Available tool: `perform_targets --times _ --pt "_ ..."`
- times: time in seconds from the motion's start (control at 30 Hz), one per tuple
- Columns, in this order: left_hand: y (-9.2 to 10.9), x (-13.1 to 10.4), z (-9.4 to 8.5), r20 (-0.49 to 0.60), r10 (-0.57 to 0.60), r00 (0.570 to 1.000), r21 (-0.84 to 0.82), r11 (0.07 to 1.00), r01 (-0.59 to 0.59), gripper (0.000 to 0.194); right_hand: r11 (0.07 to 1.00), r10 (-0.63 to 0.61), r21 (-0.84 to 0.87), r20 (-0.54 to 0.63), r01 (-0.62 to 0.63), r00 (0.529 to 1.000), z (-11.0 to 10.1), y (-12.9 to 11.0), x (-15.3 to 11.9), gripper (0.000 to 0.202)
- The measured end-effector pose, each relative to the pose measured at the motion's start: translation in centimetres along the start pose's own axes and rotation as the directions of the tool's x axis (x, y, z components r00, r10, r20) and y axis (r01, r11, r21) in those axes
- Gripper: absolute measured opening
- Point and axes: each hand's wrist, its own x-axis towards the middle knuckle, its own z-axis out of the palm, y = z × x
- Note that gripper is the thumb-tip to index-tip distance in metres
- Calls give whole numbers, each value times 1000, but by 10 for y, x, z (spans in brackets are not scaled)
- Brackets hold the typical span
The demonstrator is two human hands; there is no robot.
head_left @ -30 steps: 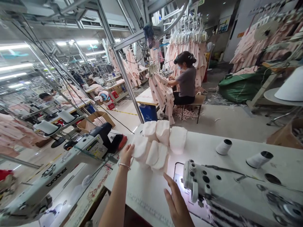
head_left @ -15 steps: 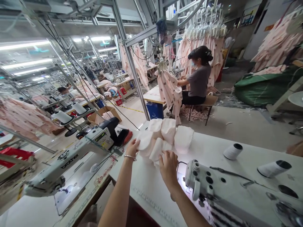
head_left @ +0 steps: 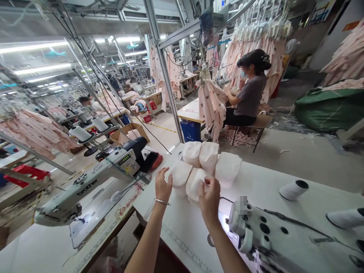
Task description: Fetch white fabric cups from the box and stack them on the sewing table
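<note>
Several stacks of soft white fabric pieces [head_left: 229, 168] stand close together on the white sewing table [head_left: 182, 223]. Just left of the front left stack [head_left: 181, 173], my left hand [head_left: 163, 187] is raised with its fingers apart and holds nothing. A silver bangle [head_left: 162, 202] circles that wrist. My right hand [head_left: 209, 197] is at the near right stack [head_left: 195, 184], thumb and fingers pinched on the edge of its top fabric piece. Part of that edge is hidden behind the fingers.
A sewing machine [head_left: 264, 227] with its lamp lit stands at the right, thread cones [head_left: 292, 190] behind it. Another sewing machine [head_left: 96, 182] is at the left. Beyond the table a co-worker [head_left: 250, 91] sits beside hanging pink garments [head_left: 212, 102]. A green sack [head_left: 318, 110] lies on the floor.
My left hand has come off the front left stack and opened. The tilted top piece on the near right stack now lies flatter, my right hand at its edge. The view has shifted slightly left.
</note>
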Motion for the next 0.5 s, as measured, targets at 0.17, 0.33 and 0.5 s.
perform_targets --times 0.17,0.33,0.5 --pt "0 -49 -7 21 70 997 -10 998 -70 24 995 -96 33 -15 97 995 -4 -15 15 14" --pt "-29 -114 -25 110 8 994 3 1000 -9 21 966 -249 -25 206 259 946 19 -22 -4 26" --pt "-75 -210 -60 289 -290 912 252 942 220 15 891 -440 58 343 449 830 9 -21 -88 29"
